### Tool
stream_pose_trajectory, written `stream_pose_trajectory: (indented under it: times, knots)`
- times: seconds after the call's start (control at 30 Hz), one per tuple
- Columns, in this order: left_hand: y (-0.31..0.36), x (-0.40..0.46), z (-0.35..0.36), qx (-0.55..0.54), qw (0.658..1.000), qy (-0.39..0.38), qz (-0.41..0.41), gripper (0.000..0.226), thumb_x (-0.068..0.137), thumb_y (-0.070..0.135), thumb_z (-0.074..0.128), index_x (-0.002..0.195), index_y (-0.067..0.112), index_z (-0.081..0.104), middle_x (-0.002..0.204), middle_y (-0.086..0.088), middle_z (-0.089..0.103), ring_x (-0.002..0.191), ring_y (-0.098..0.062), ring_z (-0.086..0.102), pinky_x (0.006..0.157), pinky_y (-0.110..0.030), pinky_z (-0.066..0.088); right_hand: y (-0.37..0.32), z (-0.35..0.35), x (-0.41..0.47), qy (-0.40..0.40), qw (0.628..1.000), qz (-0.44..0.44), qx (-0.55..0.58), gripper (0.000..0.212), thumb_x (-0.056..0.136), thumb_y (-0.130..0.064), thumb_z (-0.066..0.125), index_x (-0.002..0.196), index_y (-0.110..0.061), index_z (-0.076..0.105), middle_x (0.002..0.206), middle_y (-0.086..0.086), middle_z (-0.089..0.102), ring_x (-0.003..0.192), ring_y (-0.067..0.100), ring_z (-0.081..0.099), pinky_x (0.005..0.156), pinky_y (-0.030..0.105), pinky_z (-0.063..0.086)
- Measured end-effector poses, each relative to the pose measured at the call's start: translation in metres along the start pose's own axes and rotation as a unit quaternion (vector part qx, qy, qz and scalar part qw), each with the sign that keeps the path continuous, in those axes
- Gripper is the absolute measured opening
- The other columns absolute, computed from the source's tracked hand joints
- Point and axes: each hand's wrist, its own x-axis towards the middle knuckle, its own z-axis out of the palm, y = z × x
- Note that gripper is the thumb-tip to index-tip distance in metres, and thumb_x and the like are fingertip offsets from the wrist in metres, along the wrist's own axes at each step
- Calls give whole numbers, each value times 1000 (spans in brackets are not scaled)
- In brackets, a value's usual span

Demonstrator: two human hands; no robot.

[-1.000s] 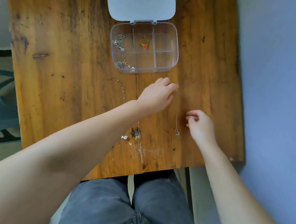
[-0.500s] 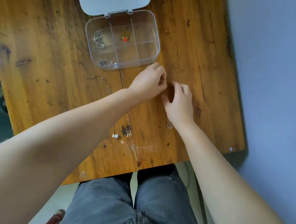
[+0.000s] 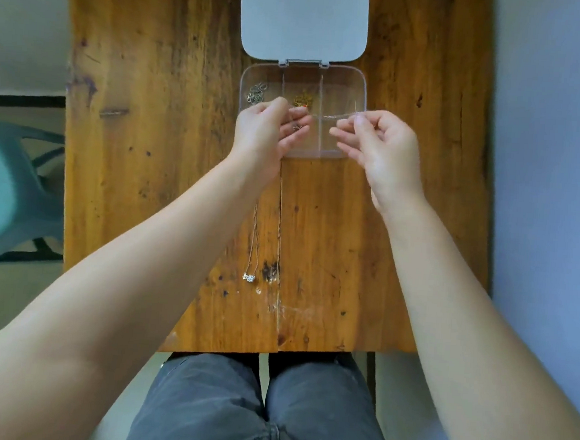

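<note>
**A:** Item one: how was it held?

**B:** Chain (image 3: 335,115): fine pale metal with thread-thin links, drawn nearly straight between two pinches. The right hand (image 3: 379,147) nipped one end between thumb and forefinger, its other fingers loosely curled. The left hand (image 3: 271,129) had its fingertips closed on the other end, where a small dark pendant (image 3: 296,127) hung just below them.

**A:** What lay under the grips?

**B:** Box (image 3: 361,87): clear hard plastic, rounded corners, thin dividers, directly beneath both hands. Its opaque grey lid (image 3: 304,18) lay open flat beyond the fingers. Silver rings (image 3: 256,93) sat just beyond the left knuckles. A gold charm (image 3: 303,99) sat just beyond the gap between the pinches.

**A:** Anything else?

**B:** Second necklace (image 3: 249,277): silvery, with a cluster pendant, lying well behind the left wrist. Table (image 3: 150,141): scuffed orange-brown planks, dark knots, one lengthwise seam.
</note>
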Motion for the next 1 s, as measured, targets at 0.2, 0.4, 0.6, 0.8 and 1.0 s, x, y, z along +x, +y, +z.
stream_pose_trajectory:
  times: [0.2, 0.4, 0.6, 0.8, 1.0]
  knots:
    - [3, 11, 7, 109, 992, 5, -61, 13, 87, -4, 51, 97, -3, 60, 96, -22, 67, 80, -29, 72, 68, -34, 62, -8, 37, 29, -99, 960, -16, -260, 24, 98, -15, 47, 115, -12, 63, 115, 7, 66, 103, 16, 64, 89, 30, 55]
    - [32, 8, -35, 209, 976, -54, -2, 24, 93, 10, 48, 115, 6, 57, 94, -8, 69, 86, -20, 68, 71, -33, 61, 2, 34, -3, -81, 970, -49, -225, 21, 97, -10, 45, 107, -13, 63, 102, 1, 66, 93, 11, 65, 82, 26, 56]
    - [1, -4, -113, 654, 708, -65, 260, 30, 89, 4, 45, 114, 8, 60, 111, -13, 62, 102, -26, 54, 83, -37, 46, 70, 54, -100, -177, 943, 61, -277, 18, 96, -15, 48, 108, -17, 62, 109, 0, 66, 79, 7, 61, 64, 13, 44]
    - [-18, 20, -116, 772, 532, -101, 333, 31, 93, 14, 47, 122, 3, 50, 123, -20, 49, 113, -37, 44, 86, -49, 41, 105, 88, -156, -144, 913, 20, -381, 30, 93, -27, 56, 121, -17, 55, 117, 2, 56, 101, 14, 54, 79, 23, 44]
    - [-12, 31, -115, 763, 501, -154, 378, 19, 94, 12, 45, 101, -3, 55, 111, -23, 53, 104, -39, 45, 81, -47, 40, 111, 105, -164, -108, 889, -65, -441, 15, 94, -24, 55, 103, -15, 61, 104, 3, 60, 95, 18, 52, 83, 31, 45]
